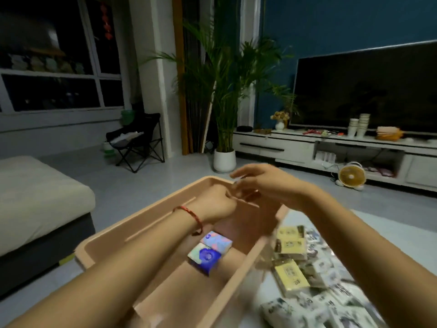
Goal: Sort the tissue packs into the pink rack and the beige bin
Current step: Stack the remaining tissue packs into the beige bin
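Head cam: both hands meet over the far end of the pinkish-beige plastic bin [142,223], heavy motion blur there.

L hand [216,204]: fingers curled tight, red string bracelet [191,215] on the wrist. Can't tell if it's pinching anything.

R hand [267,183]: just above and right of L, fingers bent and reaching left. Pale blurry bit at the tips, can't tell whether that's a grasp or what it is.

Packs in the bin, 2 pcs on the floor near the middle, touching each other:
- small pale-blue tissue pack w/ pink pattern [216,241], farther one
- small dark-blue-and-white tissue pack [205,258], nearer one, partly under the L forearm

Outside the bin, right side, on a pale surface [378,233]: yellow rectangular tissue packs [289,245] just beside the bin wall, and grey-white patterned tissue packs [295,311] piled around and in front of them, approx. a dozen+, count unclear due to blur.

Bkgd: big dark flat TV [366,91] on a white low cabinet [272,143], potted palm in a white pot [224,159], round yellow floor fan [351,177], black folding chair [137,143], light-cushioned sofa [35,197] at left.
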Demonstrator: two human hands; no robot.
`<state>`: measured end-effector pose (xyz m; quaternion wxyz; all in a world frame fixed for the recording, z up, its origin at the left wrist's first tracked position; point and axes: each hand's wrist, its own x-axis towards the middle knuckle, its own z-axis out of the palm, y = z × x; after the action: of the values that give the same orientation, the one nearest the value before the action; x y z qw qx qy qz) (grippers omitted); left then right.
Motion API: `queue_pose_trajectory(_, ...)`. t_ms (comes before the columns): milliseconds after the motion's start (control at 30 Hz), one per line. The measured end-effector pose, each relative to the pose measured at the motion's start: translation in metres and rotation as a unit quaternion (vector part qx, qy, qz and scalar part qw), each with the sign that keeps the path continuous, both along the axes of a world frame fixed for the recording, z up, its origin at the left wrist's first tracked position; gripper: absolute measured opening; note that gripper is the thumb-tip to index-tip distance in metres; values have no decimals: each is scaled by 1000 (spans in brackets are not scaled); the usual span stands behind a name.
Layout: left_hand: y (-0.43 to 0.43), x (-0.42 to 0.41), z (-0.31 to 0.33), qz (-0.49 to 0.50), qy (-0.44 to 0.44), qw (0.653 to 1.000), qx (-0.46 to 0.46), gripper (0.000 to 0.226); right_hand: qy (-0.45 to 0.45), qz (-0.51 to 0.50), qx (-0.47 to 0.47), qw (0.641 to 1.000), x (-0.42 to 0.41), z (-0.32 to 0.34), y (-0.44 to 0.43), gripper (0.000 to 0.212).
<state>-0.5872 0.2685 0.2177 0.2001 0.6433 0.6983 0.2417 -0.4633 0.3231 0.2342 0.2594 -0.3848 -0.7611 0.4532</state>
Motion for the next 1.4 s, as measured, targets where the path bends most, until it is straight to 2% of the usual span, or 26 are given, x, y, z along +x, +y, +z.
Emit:
queue_pose_trajectory(67,-33,23,24,-20,-4,995,94,19,93,-28,61,993,65,8,-54,23)
queue_pose_trajectory(133,-81,59,36,-86,-23,982,164,18,165,-60,57,983,142,-11,-119,27)
queue_pose_trajectory(233,-152,119,22,-233,-61,958,157,31,116,-246,3,962,248,-79,-212,66)
queue_pose_trajectory(267,-168,141,8,-279,-55,948,141,34,101,-323,-8,941,277,-103,-236,62)
queue_pose_trajectory(300,-179,165,-9,-317,-45,940,122,32,95,-389,-14,916,304,-124,-259,41)
queue_pose_trajectory(333,-186,190,-28,-346,-28,933,93,30,108,-456,-13,883,324,-141,-276,10)
queue_pose_trajectory(367,-188,215,-48,-367,-13,928,66,29,72,-516,-9,853,340,-157,-289,16)
queue_pose_trajectory(400,-189,238,-69,-383,7,923,45,30,41,-530,1,847,351,-172,-300,26)
queue_pose_trajectory(500,-190,293,-130,-415,99,904,13,43,-60,-473,17,879,341,-191,-312,29)
queue_pose_trajectory(533,-191,306,-144,-431,119,895,10,49,-63,-464,26,883,335,-195,-308,31)
queue_pose_trajectory(667,-189,332,-171,-474,205,856,-10,75,-4,-496,26,868,323,-190,-276,37)
queue_pose_trajectory(767,-173,340,-178,-488,243,839,-4,73,7,-524,30,851,332,-187,-249,33)
queue_pose_trajectory(867,-154,353,-180,-474,238,848,-7,64,43,-570,17,820,344,-183,-215,32)
queue_pose_trajectory(933,-137,365,-178,-454,226,862,5,59,74,-625,9,777,358,-181,-179,35)
queue_pose_trajectory(1000,-112,378,-177,-433,186,881,25,58,49,-712,-2,701,383,-183,-137,42)
queue_pose_trajectory(1067,-85,387,-182,-400,83,913,0,57,-72,-790,-30,608,415,-191,-103,53)
queue_pose_trajectory(1133,-63,393,-193,-376,-12,926,-17,51,-230,-801,-73,547,454,-200,-82,61)
queue_pose_trajectory(1200,-51,398,-205,-383,35,923,-4,59,-332,-796,-100,496,494,-205,-73,64)
queue_pose_trajectory(1267,-45,404,-215,-383,88,919,26,71,-394,-796,-102,448,525,-209,-73,63)
queue_pose_trajectory(1333,-44,412,-219,-381,93,919,43,71,-431,-789,-129,418,537,-218,-77,66)
queue_pose_trajectory(1400,-43,415,-221,-382,85,919,53,78,-433,-788,-164,405,540,-231,-76,64)
